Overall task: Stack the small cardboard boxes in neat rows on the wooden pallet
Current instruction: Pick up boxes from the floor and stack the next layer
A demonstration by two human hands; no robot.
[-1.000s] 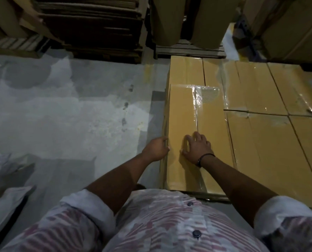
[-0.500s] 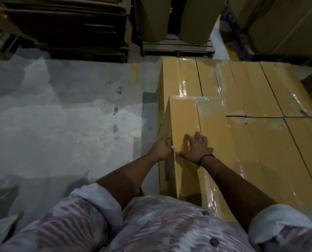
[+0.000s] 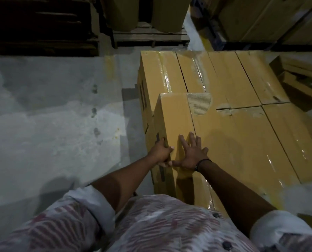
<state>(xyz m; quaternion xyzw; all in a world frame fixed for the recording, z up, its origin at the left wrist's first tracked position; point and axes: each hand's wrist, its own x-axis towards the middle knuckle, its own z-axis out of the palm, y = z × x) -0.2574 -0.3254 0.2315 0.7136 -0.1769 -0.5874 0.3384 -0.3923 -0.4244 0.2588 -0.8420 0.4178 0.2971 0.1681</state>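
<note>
Head view, cardboard box [image 3: 177, 120] at frame centre atop the stacked boxes [image 3: 242, 99], left hand [image 3: 160, 154] curled round its left edge, right hand [image 3: 192, 153] pressed flat on top, fingers spread.

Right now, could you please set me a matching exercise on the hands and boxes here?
1 left hand
2 right hand
3 torn patch
4 loose boxes

A lies flat on top of the box
B lying askew at the far right
C grips the box's left edge
D far end of the box top

Pairs: 1-C, 2-A, 3-D, 4-B
</note>
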